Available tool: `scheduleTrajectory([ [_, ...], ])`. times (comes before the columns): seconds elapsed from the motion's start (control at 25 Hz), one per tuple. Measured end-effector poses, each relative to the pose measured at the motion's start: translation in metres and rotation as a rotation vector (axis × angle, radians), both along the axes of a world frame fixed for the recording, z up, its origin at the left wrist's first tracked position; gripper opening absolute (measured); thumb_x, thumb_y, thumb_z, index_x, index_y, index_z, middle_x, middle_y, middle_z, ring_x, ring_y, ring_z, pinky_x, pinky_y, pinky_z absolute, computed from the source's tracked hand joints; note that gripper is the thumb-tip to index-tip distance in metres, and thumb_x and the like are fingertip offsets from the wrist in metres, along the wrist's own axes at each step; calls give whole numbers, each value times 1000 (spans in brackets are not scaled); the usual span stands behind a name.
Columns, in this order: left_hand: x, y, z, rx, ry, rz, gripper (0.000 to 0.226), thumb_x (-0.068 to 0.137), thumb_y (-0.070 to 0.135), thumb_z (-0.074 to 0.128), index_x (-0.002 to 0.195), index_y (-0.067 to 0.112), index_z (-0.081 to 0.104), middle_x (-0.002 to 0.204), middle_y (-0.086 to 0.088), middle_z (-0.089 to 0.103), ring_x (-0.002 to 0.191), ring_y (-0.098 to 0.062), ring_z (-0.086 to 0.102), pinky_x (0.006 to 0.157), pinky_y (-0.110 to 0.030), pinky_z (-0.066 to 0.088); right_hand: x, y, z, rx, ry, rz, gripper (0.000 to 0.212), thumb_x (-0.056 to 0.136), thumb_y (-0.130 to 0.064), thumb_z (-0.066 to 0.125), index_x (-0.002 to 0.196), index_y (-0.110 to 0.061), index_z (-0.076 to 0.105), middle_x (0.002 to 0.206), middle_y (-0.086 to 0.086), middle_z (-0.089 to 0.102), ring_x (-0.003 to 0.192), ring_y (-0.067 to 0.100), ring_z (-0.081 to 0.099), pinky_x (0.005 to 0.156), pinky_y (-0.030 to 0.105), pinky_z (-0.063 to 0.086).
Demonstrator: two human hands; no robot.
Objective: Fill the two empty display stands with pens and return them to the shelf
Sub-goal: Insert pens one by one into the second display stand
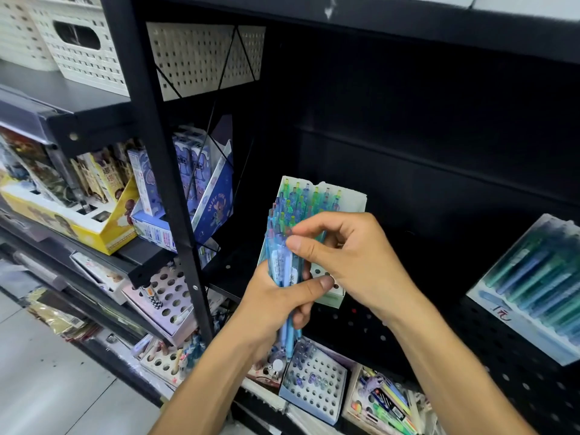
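A bundle of blue pens (284, 268), long axis near upright, is being clasped in the left hand (276, 306) while one top is being pinched by the right hand (345, 255), the nearer grip to the part-filled display stand (351, 199) just behind

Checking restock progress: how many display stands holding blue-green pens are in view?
2. One white cardboard stand, partly filled, behind the left hand and right hand; a second white stand, full, leans on the black pegboard shelf at right. More may be hidden.
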State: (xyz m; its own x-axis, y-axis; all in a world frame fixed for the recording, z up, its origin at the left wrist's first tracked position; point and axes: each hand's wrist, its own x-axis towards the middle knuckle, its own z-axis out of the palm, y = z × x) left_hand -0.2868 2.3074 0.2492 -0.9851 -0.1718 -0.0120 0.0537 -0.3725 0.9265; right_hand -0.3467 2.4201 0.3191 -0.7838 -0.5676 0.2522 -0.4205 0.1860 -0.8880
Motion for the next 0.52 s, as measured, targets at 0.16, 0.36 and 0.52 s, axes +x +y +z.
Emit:
scheduleTrajectory([
  [0.16, 0, 7, 0, -11, -50, 73, 21, 79, -6, 75, 81, 3, 55, 48, -7, 46, 36, -12, 42, 37, -21, 35, -1, 11, -2, 86, -68, 55, 26, 76, -18, 84, 97, -25, 72, 82, -11, 71, 60, 10, 51, 59, 25, 49],
  [0.36, -1, 11, -1, 30, -70, 75, 17, 84, -4, 69, 76, 7, 59, 51, -8, 47, 38, -14, 41, 38, -22, 35, 3, 10, -8, 57, -36, -117, 21, 77, -15, 84, 94, -24, 75, 79, -8, 75, 71, 0, 69, 65, 15, 53],
  [0.52, 3, 12, -2, 29, -69, 28, 27, 71, 19, 81, 74, 9, 56, 52, -7, 47, 39, -15, 38, 39, -23, 34, -7, 11, 1, -162, -53, -226, 15, 81, -9, 80, 92, -17, 74, 73, 1, 75, 62, 9, 69, 57, 22, 55],
])
